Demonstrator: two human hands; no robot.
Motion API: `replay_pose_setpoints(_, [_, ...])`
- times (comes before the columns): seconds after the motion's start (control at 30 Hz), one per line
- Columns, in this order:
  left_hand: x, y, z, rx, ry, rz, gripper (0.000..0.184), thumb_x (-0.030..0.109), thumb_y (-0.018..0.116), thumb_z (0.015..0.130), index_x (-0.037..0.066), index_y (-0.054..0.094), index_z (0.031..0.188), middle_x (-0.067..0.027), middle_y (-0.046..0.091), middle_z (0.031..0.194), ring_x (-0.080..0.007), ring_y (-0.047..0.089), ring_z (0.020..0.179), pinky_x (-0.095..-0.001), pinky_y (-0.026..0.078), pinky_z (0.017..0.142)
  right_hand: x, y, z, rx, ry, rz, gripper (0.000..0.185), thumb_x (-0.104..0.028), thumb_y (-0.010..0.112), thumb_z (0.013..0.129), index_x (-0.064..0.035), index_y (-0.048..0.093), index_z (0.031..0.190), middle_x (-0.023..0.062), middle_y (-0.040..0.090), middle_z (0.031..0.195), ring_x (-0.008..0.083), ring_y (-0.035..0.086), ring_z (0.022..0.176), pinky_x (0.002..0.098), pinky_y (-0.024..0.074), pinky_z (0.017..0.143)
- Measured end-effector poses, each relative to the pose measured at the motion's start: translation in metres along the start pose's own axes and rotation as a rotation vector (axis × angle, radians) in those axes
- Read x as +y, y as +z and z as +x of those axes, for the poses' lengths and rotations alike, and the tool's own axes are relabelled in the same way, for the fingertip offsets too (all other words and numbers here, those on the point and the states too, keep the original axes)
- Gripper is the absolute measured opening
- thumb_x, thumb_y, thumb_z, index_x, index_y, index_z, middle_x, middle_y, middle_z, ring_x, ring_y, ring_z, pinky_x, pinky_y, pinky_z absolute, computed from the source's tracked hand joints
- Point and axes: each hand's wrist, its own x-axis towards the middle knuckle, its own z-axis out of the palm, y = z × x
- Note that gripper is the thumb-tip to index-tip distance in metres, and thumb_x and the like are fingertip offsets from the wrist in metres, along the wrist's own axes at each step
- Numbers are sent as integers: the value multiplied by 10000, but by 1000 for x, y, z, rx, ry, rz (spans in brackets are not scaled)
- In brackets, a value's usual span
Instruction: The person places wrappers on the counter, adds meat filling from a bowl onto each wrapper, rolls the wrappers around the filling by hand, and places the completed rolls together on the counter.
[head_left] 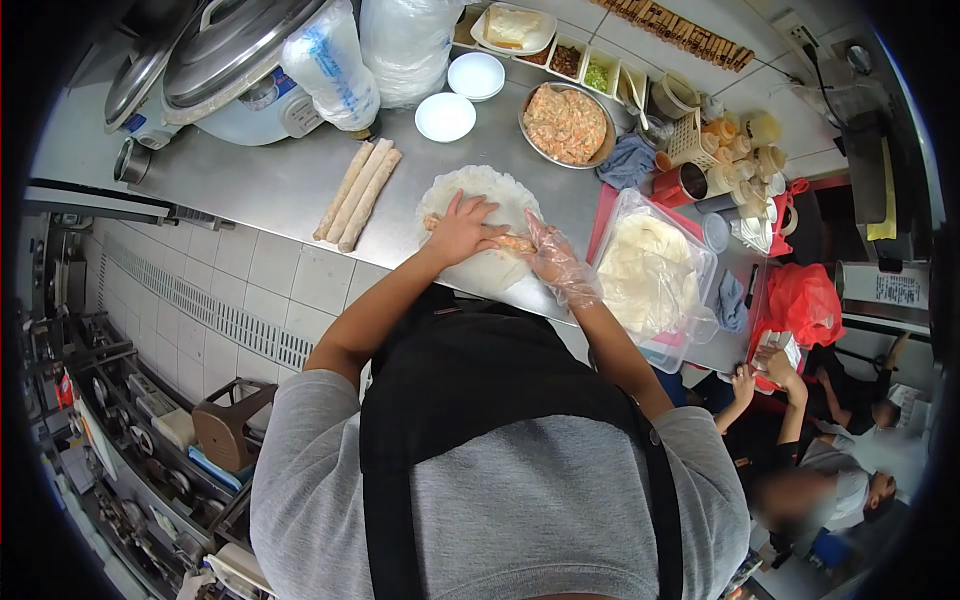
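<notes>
A thin round wrapper [480, 185] lies on the steel counter [260, 185], with a strip of orange-flecked filling [514, 243] across it. My left hand [464, 230] is bare and rests over the filling, fingers spread. My right hand [558, 262], in a clear plastic glove, touches the right end of the strip; what its fingers hold, if anything, is partly hidden. Three long finished rolls [357, 195] lie to the left. Behind the wrapper stands a metal bowl of filling [566, 124]. Right of my right hand is a plastic box of stacked wrappers [648, 260].
Two white bowls [445, 117] stand behind the wrapper. Large cookers [235, 60] and plastic-wrapped stacks [410, 50] are at the back left. Bottles [735, 150], a red cup [680, 184] and blue cloths [628, 162] are at the right. Another person's hands [770, 372] work at the lower right.
</notes>
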Motion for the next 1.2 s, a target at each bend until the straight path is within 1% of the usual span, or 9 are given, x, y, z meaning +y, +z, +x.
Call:
replay_pose_setpoints(0.17, [10, -9, 7, 38, -18, -40, 494, 513, 634, 821, 334, 641, 1282, -48, 461, 1427, -303, 356, 1368, -612, 181, 1150, -16, -25, -3, 56, 31, 95, 849, -153, 714, 808, -96, 272, 1530, 165, 635, 1239, 340, 618, 1060, 432, 486, 937])
replay_pose_setpoints(0.23, [13, -11, 7, 80, 31, -95, 438, 470, 643, 826, 332, 671, 1241, -25, 486, 1411, -294, 373, 1362, -597, 185, 1157, -22, -21, -5, 233, 34, 453, 854, -96, 689, 795, -114, 268, 1538, 190, 670, 1126, 348, 648, 987, 430, 513, 881])
replay_pose_setpoints(0.37, [10, 13, 10, 105, 91, -54, 450, 457, 663, 807, 339, 667, 1242, -7, 523, 1376, -281, 394, 1349, -583, 191, 1160, -15, -17, -1, 136, 63, 523, 841, -92, 699, 786, -116, 303, 1528, 158, 703, 1026, 317, 664, 900, 422, 526, 814])
replay_pose_setpoints(0.43, [13, 12, 10, 155, 99, -91, 450, 436, 714, 767, 331, 688, 1203, 8, 548, 1348, -271, 411, 1336, -577, 200, 1159, -11, -15, 0, 52, 10, 348, 841, -95, 719, 771, -117, 332, 1518, 134, 708, 1020, 316, 660, 927, 421, 522, 803])
replay_pose_setpoints(0.57, [17, -13, 4, 142, -9, -252, 545, 469, 784, 679, 281, 701, 1184, -18, 540, 1347, -283, 405, 1335, -578, 207, 1152, -25, -27, 0, 47, 116, 269, 906, -110, 737, 757, -111, 274, 1537, 145, 704, 1029, 356, 643, 996, 442, 509, 851])
replay_pose_setpoints(0.63, [12, -16, 2, 171, -99, -275, 681, 511, 837, 581, 219, 702, 1182, -49, 534, 1339, -306, 393, 1336, -580, 215, 1142, -21, -19, 7, 130, -126, 118, 975, -114, 743, 749, -95, 193, 1554, 160, 697, 1059, 395, 615, 1051, 465, 482, 916])
replay_pose_setpoints(0.73, [5, -18, 2, 171, -63, -282, 766, 545, 849, 537, 182, 693, 1193, -69, 526, 1334, -325, 380, 1339, -583, 217, 1136, -22, -2, 18, 49, -98, 122, 1012, -145, 744, 754, -81, 134, 1558, 176, 686, 1096, 409, 604, 1064, 475, 463, 954])
replay_pose_setpoints(0.93, [-1, -16, 5, 115, -61, -273, 725, 551, 836, 567, 185, 699, 1178, -61, 530, 1327, -321, 367, 1348, -584, 207, 1144, -16, 16, 20, 14, -64, 108, 905, -248, 713, 813, -79, 206, 1543, 195, 660, 1163, 428, 607, 1040, 479, 463, 968])
replay_pose_setpoints(1.2, [11, 4, 14, 79, 5, -238, 535, 488, 810, 650, 202, 744, 1098, -31, 534, 1331, -314, 368, 1348, -574, 209, 1151, -1, -3, -1, 19, -59, 104, 843, -257, 706, 827, -119, 263, 1531, 191, 607, 1279, 440, 582, 1107, 473, 456, 990])
